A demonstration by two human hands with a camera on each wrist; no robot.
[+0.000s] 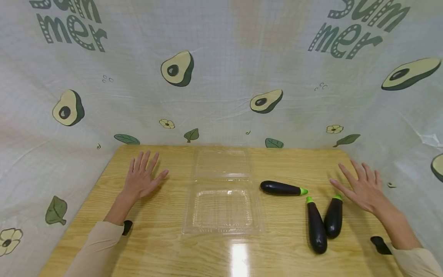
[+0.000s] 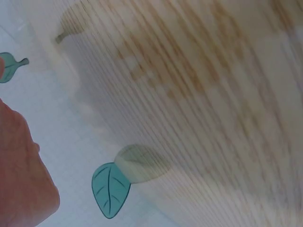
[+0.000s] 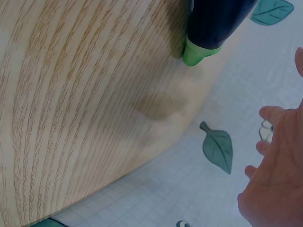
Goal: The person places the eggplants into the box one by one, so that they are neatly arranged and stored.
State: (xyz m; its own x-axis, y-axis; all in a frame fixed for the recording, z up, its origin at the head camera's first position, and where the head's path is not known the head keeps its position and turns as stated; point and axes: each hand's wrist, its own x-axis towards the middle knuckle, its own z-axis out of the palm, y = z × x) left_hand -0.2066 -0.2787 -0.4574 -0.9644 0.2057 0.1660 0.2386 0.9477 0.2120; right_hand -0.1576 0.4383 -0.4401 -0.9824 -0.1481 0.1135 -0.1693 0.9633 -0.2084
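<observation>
Fingers spread, my left hand point(image 1: 141, 179) hovers over the left side of the table and holds nothing. On the right, my right hand point(image 1: 365, 190) is also spread and bare, near the green tip of one eggplant point(image 1: 333, 217). A second eggplant point(image 1: 316, 229) lies beside that one, and a third eggplant point(image 1: 280, 188) lies crosswise farther back. In the right wrist view, part of an eggplant point(image 3: 215, 23) shows at the top, apart from the hand. A clear plastic clamshell container point(image 1: 221, 209) sits between the hands, its lid point(image 1: 222, 161) folded back.
The wooden table point(image 1: 155, 246) meets a patterned sheet point(image 1: 221, 107) at its back and sides. The sheet has printed avocados, leaves and flowers. A bright reflection shows on the table's front part. Dark straps sit at both wrists.
</observation>
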